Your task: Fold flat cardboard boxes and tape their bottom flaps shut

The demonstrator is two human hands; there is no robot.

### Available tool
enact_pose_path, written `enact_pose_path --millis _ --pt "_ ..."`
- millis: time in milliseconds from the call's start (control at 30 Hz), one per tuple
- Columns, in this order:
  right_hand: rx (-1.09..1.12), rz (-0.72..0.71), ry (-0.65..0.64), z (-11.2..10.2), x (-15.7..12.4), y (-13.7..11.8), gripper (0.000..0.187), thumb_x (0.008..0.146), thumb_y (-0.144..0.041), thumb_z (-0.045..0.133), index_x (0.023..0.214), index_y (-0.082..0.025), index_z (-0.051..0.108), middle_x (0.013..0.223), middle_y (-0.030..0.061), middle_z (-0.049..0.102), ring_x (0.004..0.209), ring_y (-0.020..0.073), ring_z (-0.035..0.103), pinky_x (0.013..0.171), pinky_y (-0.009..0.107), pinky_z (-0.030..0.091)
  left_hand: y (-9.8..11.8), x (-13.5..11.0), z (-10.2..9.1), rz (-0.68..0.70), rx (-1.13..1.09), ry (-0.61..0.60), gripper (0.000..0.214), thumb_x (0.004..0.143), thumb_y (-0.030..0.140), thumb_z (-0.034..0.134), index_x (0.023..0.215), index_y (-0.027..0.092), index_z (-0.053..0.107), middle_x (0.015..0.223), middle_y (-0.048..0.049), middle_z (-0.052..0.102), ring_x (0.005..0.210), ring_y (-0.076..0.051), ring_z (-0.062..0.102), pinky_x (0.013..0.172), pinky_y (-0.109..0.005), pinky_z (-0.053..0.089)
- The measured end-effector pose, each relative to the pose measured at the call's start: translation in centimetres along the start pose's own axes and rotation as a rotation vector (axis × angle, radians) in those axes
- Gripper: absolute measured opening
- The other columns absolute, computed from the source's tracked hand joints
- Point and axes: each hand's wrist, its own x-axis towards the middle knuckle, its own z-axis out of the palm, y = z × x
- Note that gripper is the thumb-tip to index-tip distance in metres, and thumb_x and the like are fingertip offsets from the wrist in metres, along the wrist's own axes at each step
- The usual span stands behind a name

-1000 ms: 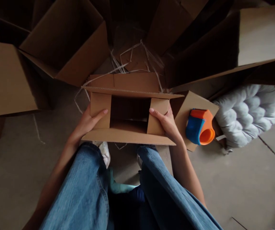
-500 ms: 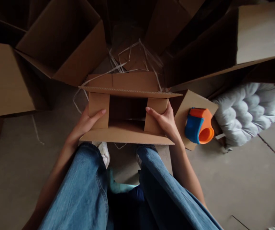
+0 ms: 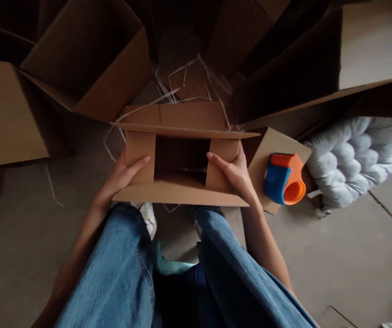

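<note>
A small cardboard box (image 3: pixel 182 193) is held in front of my knees, its dark inside showing between the flaps. The two short end flaps are folded inward; the long front and back flaps stand out. My left hand (image 3: pixel 122 171) grips the left end, thumb pressed on that end flap. On the opposite end my right hand (image 3: pixel 231 168) grips the same way, its thumb on the right flap. The other fingers of both hands are hidden behind the box's sides. An orange and blue tape dispenser (image 3: pixel 284 179) rests on another box to the right.
Large open cartons (image 3: pixel 117 75) stand at the left and back, with another big carton (image 3: pixel 375 50) at the right. White plastic straps (image 3: pixel 171 93) lie tangled behind the small box. A grey tufted cushion (image 3: pixel 356 159) is on the concrete floor (image 3: pixel 318 255) at right.
Almost nothing differs. Both hands keep the same hold on the cardboard box, and the surroundings shift only very slightly in view.
</note>
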Motion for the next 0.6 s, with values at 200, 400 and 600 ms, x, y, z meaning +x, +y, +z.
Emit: enact_pose_path --millis 200,400,600 --pt "0.011 0.013 -0.005 0.06 -0.07 -0.21 0.077 0.064 -0.059 0.087 0.127 -0.028 0.056 0.124 0.008 0.068 0.117 0.0303 0.062 0.102 0.05 0.054 0.08 -0.07 -0.02 0.003 0.014 0.0 0.068 0.08 0.056 0.073 0.142 0.032 0.058 0.135 -0.0091 0.069 0.131 -0.037 0.061 0.106 -0.054 0.052" --pt "0.009 -0.01 -0.009 0.1 -0.17 -0.21 0.075 0.066 -0.059 0.086 0.128 -0.028 0.056 0.121 0.0069 0.068 0.115 0.0294 0.063 0.102 0.049 0.054 0.41 -0.27 -0.03 -0.016 -0.005 -0.013 0.069 0.08 0.057 0.074 0.142 0.031 0.058 0.137 -0.0087 0.068 0.131 -0.037 0.061 0.106 -0.053 0.053" --pt "0.018 -0.003 -0.014 0.08 -0.13 -0.03 0.077 0.066 -0.059 0.086 0.13 -0.029 0.055 0.122 0.0066 0.068 0.114 0.0294 0.063 0.101 0.05 0.055 0.4 -0.28 0.01 -0.01 -0.024 -0.016 0.07 0.08 0.056 0.074 0.143 0.032 0.058 0.137 -0.0085 0.068 0.13 -0.038 0.061 0.105 -0.054 0.053"
